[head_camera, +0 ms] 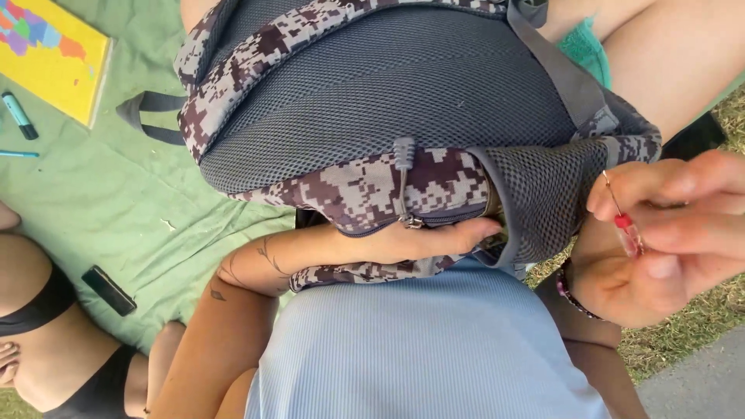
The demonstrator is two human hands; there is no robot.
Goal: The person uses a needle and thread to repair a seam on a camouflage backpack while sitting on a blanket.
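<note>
Nearest the camera is the person's pale blue ribbed top (419, 349). Just beyond it a camouflage-patterned backpack with grey mesh panels (372, 101) lies across the lap. The left hand (434, 239) is pressed flat, fingers straight, against the backpack's near edge beside the grey zipper pull (403, 155). At the right, the right hand (660, 240) pinches a small red-and-clear trinket on a thin ring (625, 225) between thumb and fingers. On the green blanket (116, 202) at far left lie a yellow book (54, 54), a teal marker (19, 115) and a black phone (109, 289).
</note>
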